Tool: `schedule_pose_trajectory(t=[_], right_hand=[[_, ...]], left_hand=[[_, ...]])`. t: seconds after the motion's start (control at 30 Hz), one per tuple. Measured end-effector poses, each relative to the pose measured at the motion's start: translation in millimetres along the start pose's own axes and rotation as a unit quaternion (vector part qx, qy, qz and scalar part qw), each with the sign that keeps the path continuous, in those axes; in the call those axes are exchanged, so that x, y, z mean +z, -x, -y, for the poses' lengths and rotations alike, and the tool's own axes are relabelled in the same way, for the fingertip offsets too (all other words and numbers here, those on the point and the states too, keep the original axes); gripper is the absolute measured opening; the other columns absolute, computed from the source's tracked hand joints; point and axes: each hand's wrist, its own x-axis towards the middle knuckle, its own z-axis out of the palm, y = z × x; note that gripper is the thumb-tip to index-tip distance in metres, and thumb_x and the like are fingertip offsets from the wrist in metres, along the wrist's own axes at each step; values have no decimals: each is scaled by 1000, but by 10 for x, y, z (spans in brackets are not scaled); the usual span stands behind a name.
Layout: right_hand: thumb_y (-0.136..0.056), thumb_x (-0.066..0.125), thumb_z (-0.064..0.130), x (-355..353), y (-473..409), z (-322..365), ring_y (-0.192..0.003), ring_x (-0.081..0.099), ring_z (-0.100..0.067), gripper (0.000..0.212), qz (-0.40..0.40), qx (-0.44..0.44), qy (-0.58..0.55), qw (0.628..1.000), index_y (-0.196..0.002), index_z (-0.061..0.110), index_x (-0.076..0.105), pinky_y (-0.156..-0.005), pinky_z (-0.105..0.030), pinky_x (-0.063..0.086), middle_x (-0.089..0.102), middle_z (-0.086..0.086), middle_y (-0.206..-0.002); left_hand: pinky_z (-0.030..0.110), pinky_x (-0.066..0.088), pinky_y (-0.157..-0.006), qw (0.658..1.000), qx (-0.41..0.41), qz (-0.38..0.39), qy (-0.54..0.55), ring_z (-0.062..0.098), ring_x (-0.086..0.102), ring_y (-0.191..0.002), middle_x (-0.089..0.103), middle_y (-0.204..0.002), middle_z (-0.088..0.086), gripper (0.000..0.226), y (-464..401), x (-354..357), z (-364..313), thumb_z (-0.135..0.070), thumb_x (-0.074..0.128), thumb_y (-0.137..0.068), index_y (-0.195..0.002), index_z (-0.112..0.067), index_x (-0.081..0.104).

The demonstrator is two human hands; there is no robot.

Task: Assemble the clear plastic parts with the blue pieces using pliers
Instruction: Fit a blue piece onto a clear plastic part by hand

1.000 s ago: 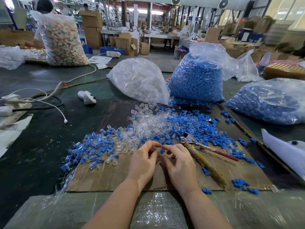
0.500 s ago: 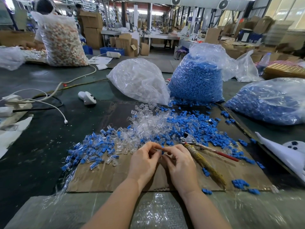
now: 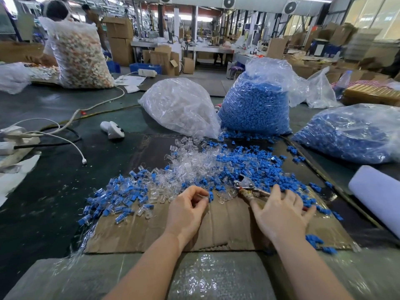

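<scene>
The small blue piece (image 3: 210, 196) is pinched in the left hand (image 3: 187, 210) just left of the pliers (image 3: 249, 187), over whose handles the right hand (image 3: 281, 212) hovers spread, so gripping them seems next.

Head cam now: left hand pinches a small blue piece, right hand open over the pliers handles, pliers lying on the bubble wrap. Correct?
Wrong on one point: the head view shows the pliers lying on the brown cardboard sheet, not on the bubble wrap, which sits nearer the person. The rest holds: the left hand pinches a small blue piece, and the right hand is spread open over the handles.
</scene>
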Motion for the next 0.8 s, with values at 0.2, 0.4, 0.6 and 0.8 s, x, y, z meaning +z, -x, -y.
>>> schedule_pose_trajectory(t=[0.2,0.4,0.6,0.8], right_hand=[[-86,32,69,-13,-75,-73,-141,18,-27,76,51,-29,40,997,-147,25,18,-109,-62,2,20,-4,-154],[-90,34,58,54,11,-46,-125,39,-25,48,-40,-71,74,994,-123,23,43,-108,-57,18,41,-3,-134],[-95,27,53,-148,7,-3,-90,53,-20,38,-96,-150,29,984,-92,17,39,-74,-27,42,54,-3,-99],[-99,31,44,-468,79,279,-62,40,-12,37,125,-171,-224,951,-78,16,40,-52,-27,27,46,0,-76]], left_hand=[[6,43,-61,1000,4,-5,3,-2,55,-68,63,-77,-6,21,2,-3,-25,-8,61,-87,-82,-28,60],[6,43,-62,1000,1,-8,3,-3,55,-67,63,-77,-5,19,-4,-10,-23,-8,61,-87,-82,-26,60],[8,45,-64,999,-16,-23,21,4,57,-74,64,-81,-1,17,-40,-33,-32,-9,61,-87,-84,-26,60],[25,50,-55,964,-139,-29,226,17,59,-64,66,-79,9,11,-156,-107,-139,-2,57,-89,-94,-10,62]])
